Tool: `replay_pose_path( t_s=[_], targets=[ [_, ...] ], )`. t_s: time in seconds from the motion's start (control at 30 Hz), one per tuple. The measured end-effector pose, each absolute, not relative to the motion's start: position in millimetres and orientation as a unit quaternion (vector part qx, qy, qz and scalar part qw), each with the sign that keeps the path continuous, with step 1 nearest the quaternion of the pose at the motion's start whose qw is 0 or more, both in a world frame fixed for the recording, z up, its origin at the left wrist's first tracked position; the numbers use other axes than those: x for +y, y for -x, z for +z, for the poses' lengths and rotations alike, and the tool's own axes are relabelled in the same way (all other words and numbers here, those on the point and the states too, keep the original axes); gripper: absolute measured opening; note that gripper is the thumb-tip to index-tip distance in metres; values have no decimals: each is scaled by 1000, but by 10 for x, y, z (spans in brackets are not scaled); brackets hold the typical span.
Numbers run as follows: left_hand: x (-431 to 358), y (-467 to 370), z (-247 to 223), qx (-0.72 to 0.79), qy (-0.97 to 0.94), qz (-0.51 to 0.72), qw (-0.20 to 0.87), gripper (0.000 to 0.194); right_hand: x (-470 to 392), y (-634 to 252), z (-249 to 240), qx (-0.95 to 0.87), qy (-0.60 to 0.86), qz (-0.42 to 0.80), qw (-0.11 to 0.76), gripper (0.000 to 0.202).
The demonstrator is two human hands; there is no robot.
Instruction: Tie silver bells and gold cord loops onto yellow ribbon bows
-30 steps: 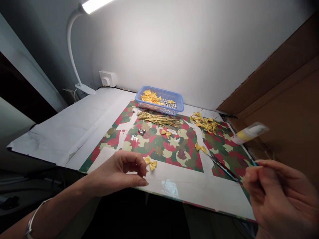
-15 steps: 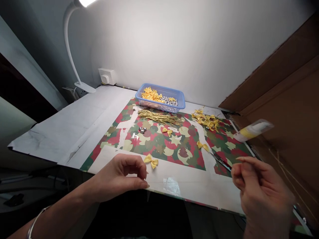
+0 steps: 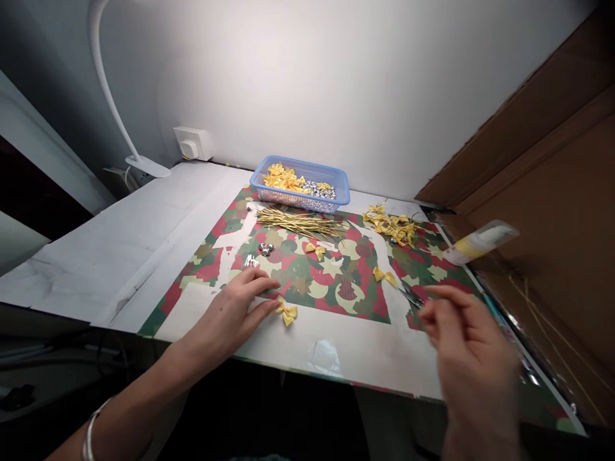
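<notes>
My left hand [image 3: 235, 307] is low over the table's front edge, thumb and forefinger apart. Its thumb tip is at the left wing of a yellow ribbon bow [image 3: 288, 314]; whether it touches is unclear. On the right, my right hand [image 3: 464, 346] is closed in a pinch and slightly blurred; anything between its fingers is hidden. Just left of that hand lies a slim, pointed metal tool [image 3: 410, 296], partly covered by the fingers. Beyond its tip is a second yellow bow [image 3: 385, 277]. Another bow [image 3: 315, 250] lies mid-table near a few silver beads [image 3: 266, 248].
At the back stands a blue basket [image 3: 341, 186] of yellow bows and silver beads. Gold wire stems [image 3: 298, 221] lie before it. Right of them are a pile of stemmed bows [image 3: 394, 225] and a bottle [image 3: 480, 242]. A lamp [image 3: 113, 96] stands left; cardboard [image 3: 538, 166] borders the right.
My left hand has moved forward to the near bow, its fingers opening wider. My right hand has moved left, closer to the metal tool. The whole view has shifted slightly.
</notes>
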State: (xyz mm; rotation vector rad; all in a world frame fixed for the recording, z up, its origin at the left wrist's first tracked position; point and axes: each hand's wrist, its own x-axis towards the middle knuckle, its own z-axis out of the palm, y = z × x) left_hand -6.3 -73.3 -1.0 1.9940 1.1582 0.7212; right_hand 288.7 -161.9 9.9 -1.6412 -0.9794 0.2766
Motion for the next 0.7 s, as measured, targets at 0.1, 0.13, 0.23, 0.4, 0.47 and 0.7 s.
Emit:
replay_pose_path(
  t_s=[0.1, 0.13, 0.23, 0.4, 0.47, 0.7],
  targets=[
    [-682, -2, -34, 431, -785, 268, 356, 8, -1553, -2547, -7, -505, 657, 250, 501, 26],
    [-678, -10, -32, 424, -787, 263, 362, 8, -1531, -2436, -43, -527, 638, 286, 482, 25],
    [-696, 6, -17, 408, -782, 250, 399, 12, -1483, -2193, -124, -547, 606, 354, 457, 26],
    [-801, 23, 36, 396, -733, 240, 498, 18, -1461, -2071, -71, -526, 569, 459, 435, 44],
    [-848, -3, 86, 394, -690, 257, 550, 19, -1464, -2061, 13, -511, 537, 519, 426, 47],
    [-944, -116, 234, 341, -549, 274, 712, 12, -1524, -2049, 102, -438, 456, 618, 467, 35]
  ],
)
